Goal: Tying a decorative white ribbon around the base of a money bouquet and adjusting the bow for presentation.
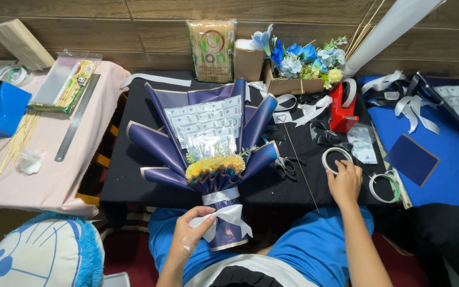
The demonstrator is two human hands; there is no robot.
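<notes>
A bouquet (208,138) wrapped in dark blue paper lies on the black table (134,175), with clear packets fanned inside and yellow flowers (216,163) near its neck. My left hand (189,231) grips the stem end at the white ribbon bow (228,215), over my lap. My right hand (343,180) rests on the table's right side, its fingers on a roll of clear tape (336,157). Black scissors (285,167) lie between the bouquet and my right hand.
A red tape dispenser (342,109), a box of blue artificial flowers (304,66), loose white ribbons (306,109) and a thin stick (299,162) crowd the table's back. A second tape ring (383,187) lies right. On the pink table to the left: blue dispenser (1,109), ruler (76,117), skewers.
</notes>
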